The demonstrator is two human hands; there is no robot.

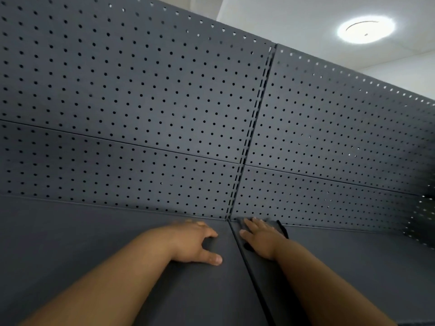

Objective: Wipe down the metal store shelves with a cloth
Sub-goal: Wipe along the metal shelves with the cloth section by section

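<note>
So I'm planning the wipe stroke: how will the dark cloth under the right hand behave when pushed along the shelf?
Probably floppy and light: the cloth lies flat and thin beneath the right hand. It should slide readily on the smooth metal shelf, though unpressed edges may fold or bunch.

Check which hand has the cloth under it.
The right hand, fingers flat on a dark cloth right of the shelf seam. The left hand rests on bare shelf, left of the seam.

Standing here, I can read no lettering, label, brand or number on the dark perforated back panels (164,90), the metal shelf (70,231) or the round ceiling light (366,29).
</note>
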